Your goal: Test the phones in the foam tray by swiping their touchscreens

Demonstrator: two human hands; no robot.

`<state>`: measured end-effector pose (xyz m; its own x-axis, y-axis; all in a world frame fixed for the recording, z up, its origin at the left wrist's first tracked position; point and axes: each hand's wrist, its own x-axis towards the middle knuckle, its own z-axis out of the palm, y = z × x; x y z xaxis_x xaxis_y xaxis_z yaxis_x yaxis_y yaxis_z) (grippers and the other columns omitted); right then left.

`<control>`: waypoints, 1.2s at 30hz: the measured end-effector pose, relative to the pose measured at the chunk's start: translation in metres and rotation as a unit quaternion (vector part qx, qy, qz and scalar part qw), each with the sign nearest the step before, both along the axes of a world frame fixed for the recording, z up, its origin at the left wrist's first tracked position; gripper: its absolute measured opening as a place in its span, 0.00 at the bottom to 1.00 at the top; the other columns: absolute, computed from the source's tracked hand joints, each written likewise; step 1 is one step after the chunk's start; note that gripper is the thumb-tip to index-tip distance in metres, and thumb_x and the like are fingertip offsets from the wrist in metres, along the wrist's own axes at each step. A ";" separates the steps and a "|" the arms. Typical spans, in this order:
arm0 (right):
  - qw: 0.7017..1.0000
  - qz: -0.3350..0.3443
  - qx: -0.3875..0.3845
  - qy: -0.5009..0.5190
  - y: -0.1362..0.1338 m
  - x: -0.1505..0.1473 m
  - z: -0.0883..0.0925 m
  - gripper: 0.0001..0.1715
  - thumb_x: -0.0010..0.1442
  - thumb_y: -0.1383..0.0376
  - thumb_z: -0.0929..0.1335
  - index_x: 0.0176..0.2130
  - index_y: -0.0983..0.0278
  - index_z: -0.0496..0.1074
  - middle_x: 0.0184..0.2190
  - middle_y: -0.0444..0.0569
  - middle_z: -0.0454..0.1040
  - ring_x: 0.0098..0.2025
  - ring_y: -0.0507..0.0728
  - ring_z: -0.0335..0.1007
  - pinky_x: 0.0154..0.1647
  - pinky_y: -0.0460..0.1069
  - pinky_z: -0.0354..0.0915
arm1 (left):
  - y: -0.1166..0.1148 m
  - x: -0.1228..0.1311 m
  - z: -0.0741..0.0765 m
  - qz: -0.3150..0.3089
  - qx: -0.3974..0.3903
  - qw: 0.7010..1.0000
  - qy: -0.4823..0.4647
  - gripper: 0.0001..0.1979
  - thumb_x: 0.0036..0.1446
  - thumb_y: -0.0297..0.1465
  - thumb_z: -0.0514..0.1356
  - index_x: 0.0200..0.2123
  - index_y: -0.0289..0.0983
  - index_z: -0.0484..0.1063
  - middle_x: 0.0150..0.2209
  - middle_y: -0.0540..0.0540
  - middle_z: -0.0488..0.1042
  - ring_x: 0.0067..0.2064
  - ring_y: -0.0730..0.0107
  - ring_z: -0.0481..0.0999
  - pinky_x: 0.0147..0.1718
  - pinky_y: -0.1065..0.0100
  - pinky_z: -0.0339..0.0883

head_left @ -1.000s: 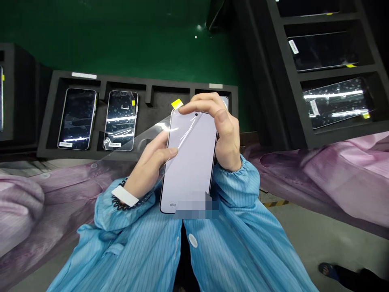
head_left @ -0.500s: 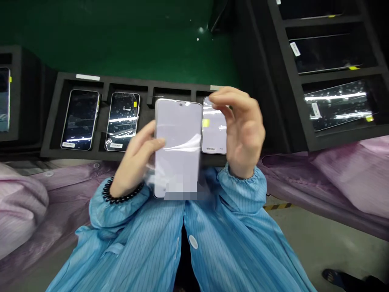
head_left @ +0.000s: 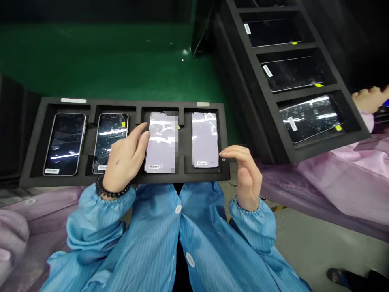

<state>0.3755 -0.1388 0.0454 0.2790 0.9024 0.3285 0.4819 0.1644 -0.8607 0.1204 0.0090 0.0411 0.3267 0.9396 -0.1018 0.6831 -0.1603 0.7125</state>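
A lit phone [head_left: 159,150] with a pale screen lies in the third compartment of a black foam tray [head_left: 121,178]; a pixelated patch hides its right side. My left hand [head_left: 124,162] is at its left edge, fingers apart and gripping nothing; whether the fingertips touch it I cannot tell. Another pale-screened phone [head_left: 205,142] lies in the rightmost compartment. Just right of it, by the tray's corner, is my right hand [head_left: 244,176], fingers loosely bent and nothing visible in them. Two dark phones, one [head_left: 65,144] far left and one [head_left: 112,127] partly behind my left hand, fill the other compartments.
A second foam tray [head_left: 288,152] at the right holds several dark phones with white labels and yellow tabs. Beyond it is another person's hand [head_left: 370,99]. Pink sleeves flank me on both sides. A green surface [head_left: 121,69] stretches behind the tray.
The phone my left hand held up now lies in the third compartment, released. My right hand has moved down and right, off the rightmost phone, whose yellow tab no longer shows.
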 end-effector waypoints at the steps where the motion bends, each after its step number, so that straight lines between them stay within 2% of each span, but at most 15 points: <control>1: 1.000 0.004 -0.009 -0.018 -0.002 -0.001 -0.002 0.21 0.71 0.57 0.56 0.49 0.59 0.74 0.46 0.53 0.75 0.52 0.65 0.71 0.55 0.64 0.68 | -0.007 -0.006 0.002 0.018 0.047 0.998 0.026 0.26 0.68 0.47 0.50 0.59 0.38 0.72 0.39 0.46 0.78 0.47 0.56 0.77 0.52 0.57 0.67; 3: 0.997 0.006 -0.016 -0.072 -0.006 -0.004 -0.009 0.21 0.71 0.59 0.57 0.53 0.57 0.73 0.51 0.52 0.75 0.55 0.65 0.69 0.58 0.65 0.66 | -0.023 -0.021 0.001 0.029 0.143 0.988 0.048 0.26 0.69 0.44 0.47 0.60 0.38 0.72 0.53 0.44 0.76 0.57 0.50 0.72 0.60 0.48 0.61; 4: 0.994 0.008 -0.015 -0.105 -0.008 -0.005 -0.014 0.21 0.70 0.59 0.58 0.54 0.57 0.73 0.53 0.52 0.74 0.56 0.65 0.68 0.59 0.65 0.65 | -0.032 -0.029 -0.003 0.013 0.191 0.980 0.049 0.25 0.69 0.42 0.47 0.61 0.40 0.71 0.58 0.45 0.72 0.61 0.48 0.69 0.62 0.46 0.58; 7: 0.978 0.030 -0.007 -0.206 -0.015 -0.008 -0.030 0.20 0.69 0.63 0.60 0.55 0.56 0.73 0.59 0.51 0.70 0.59 0.65 0.65 0.62 0.64 0.64 | -0.057 -0.054 -0.022 -0.049 0.298 0.953 0.035 0.23 0.68 0.40 0.49 0.63 0.50 0.69 0.65 0.51 0.65 0.64 0.48 0.65 0.65 0.43 0.54; 10: 0.960 0.052 -0.002 -0.276 -0.019 -0.011 -0.041 0.20 0.67 0.65 0.61 0.54 0.57 0.74 0.61 0.51 0.68 0.60 0.63 0.64 0.66 0.63 0.61 | -0.074 -0.070 -0.042 -0.113 0.311 0.942 0.064 0.25 0.68 0.39 0.50 0.67 0.53 0.62 0.70 0.51 0.57 0.68 0.49 0.60 0.70 0.43 0.46; 13: 0.946 0.052 0.003 -0.321 -0.017 -0.012 -0.044 0.20 0.67 0.64 0.62 0.54 0.58 0.76 0.61 0.53 0.68 0.59 0.64 0.66 0.67 0.63 0.59 | -0.079 -0.073 -0.049 -0.135 0.319 0.933 0.092 0.28 0.69 0.42 0.48 0.70 0.49 0.58 0.73 0.50 0.49 0.72 0.51 0.52 0.73 0.43 0.37; 17: 0.926 0.054 -0.017 -0.372 -0.014 -0.012 -0.042 0.19 0.68 0.61 0.62 0.54 0.57 0.76 0.61 0.53 0.69 0.58 0.63 0.67 0.69 0.64 0.56 | -0.077 -0.073 -0.046 -0.158 0.305 0.927 0.151 0.28 0.68 0.48 0.45 0.69 0.53 0.59 0.74 0.52 0.48 0.72 0.46 0.52 0.71 0.37 0.34; 20: 0.932 0.058 -0.016 -0.358 -0.014 -0.011 -0.043 0.23 0.69 0.60 0.62 0.59 0.57 0.72 0.62 0.54 0.69 0.58 0.64 0.67 0.68 0.64 0.58 | -0.077 -0.074 -0.044 -0.144 0.282 0.940 0.130 0.30 0.67 0.52 0.43 0.69 0.54 0.57 0.74 0.56 0.46 0.71 0.41 0.54 0.70 0.36 0.36; 23: 0.940 0.058 -0.007 -0.336 -0.016 -0.010 -0.044 0.28 0.70 0.58 0.60 0.65 0.60 0.64 0.62 0.56 0.69 0.60 0.64 0.67 0.67 0.64 0.59 | -0.076 -0.073 -0.043 -0.149 0.296 0.939 0.096 0.32 0.67 0.51 0.43 0.71 0.51 0.54 0.75 0.51 0.44 0.73 0.47 0.50 0.71 0.39 0.35; 25: 0.937 0.060 -0.014 -0.343 -0.016 -0.009 -0.044 0.26 0.70 0.58 0.60 0.64 0.57 0.65 0.61 0.55 0.69 0.59 0.64 0.67 0.67 0.64 0.59 | -0.076 -0.072 -0.042 -0.160 0.303 0.933 0.106 0.31 0.68 0.50 0.43 0.70 0.51 0.56 0.74 0.50 0.46 0.73 0.50 0.49 0.72 0.40 0.33; 28: 0.932 0.072 -0.021 -0.354 -0.015 -0.008 -0.043 0.22 0.70 0.60 0.60 0.60 0.58 0.70 0.61 0.55 0.70 0.58 0.63 0.68 0.68 0.64 0.57 | -0.075 -0.070 -0.039 -0.169 0.291 0.934 0.120 0.31 0.67 0.52 0.43 0.69 0.52 0.58 0.74 0.52 0.47 0.73 0.49 0.50 0.72 0.42 0.30; 30: 0.937 0.075 -0.013 -0.342 -0.015 -0.007 -0.043 0.24 0.70 0.60 0.61 0.61 0.60 0.68 0.60 0.57 0.70 0.59 0.64 0.67 0.68 0.64 0.57 | -0.075 -0.069 -0.038 -0.166 0.274 0.941 0.105 0.32 0.67 0.52 0.43 0.71 0.52 0.54 0.74 0.54 0.45 0.73 0.47 0.50 0.72 0.43 0.30; 33: 0.943 0.076 -0.001 -0.323 -0.016 -0.006 -0.044 0.30 0.69 0.60 0.62 0.68 0.61 0.60 0.60 0.58 0.70 0.60 0.64 0.66 0.67 0.65 0.58 | -0.075 -0.069 -0.038 -0.160 0.274 0.945 0.082 0.32 0.68 0.50 0.44 0.72 0.51 0.49 0.75 0.53 0.43 0.73 0.48 0.49 0.72 0.43 0.31; 36: 0.941 0.076 -0.008 -0.330 -0.016 -0.006 -0.044 0.27 0.68 0.62 0.62 0.65 0.59 0.64 0.60 0.56 0.70 0.59 0.64 0.67 0.67 0.65 0.58 | -0.075 -0.068 -0.038 -0.176 0.289 0.934 0.111 0.32 0.68 0.51 0.43 0.71 0.51 0.54 0.74 0.49 0.46 0.73 0.48 0.50 0.72 0.41 0.31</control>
<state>0.3694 -0.1547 0.0012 -0.1138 0.9213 0.3719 0.8842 0.2647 -0.3849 0.0521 -0.0658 0.0031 0.6571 0.6967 0.2877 0.6364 -0.7174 0.2835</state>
